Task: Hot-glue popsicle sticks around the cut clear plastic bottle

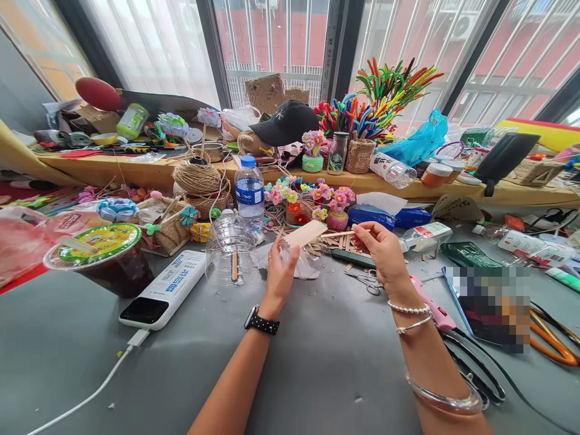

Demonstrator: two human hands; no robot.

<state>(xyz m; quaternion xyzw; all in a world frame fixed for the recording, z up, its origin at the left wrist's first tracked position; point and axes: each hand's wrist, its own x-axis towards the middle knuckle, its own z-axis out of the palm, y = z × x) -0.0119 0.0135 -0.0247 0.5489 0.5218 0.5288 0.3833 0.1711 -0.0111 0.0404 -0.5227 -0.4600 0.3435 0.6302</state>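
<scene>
Left hand (280,273) grips a flat wood panel (309,232), thumb on the near side; panel is pale, tilted, held up over the middle of the grey surface (326,368). Right hand (381,249) pinches a thin wood stick (343,234) between thumb and fingertips, stick roughly level, far end pointing left at the panel's right side. Can't tell if stick and panel touch.

Behind and below the stick: scattered loose sticks (327,246). White crumpled paper (309,268) just under the panel. Small scissors (372,284) lie left of the right wrist. Pink glue gun (435,309) on the right, partly behind the right forearm; phone (484,311) beside it, screen blurred out. Orange-handled tool (555,345) at the right edge.

Left of the left hand: clear plastic container (222,241) with one short stick (234,266) at its front, then white power bank (170,287) with cable plugged in, then lidded cup (120,272) of dark drink. Blue-capped water bottle (250,196) stands upright behind the container.

Back: pink flower pot (338,219) near the sticks; black cap (290,122) and colourful pipe cleaners (362,121) on the yellowish ledge (290,181) by the window.
</scene>
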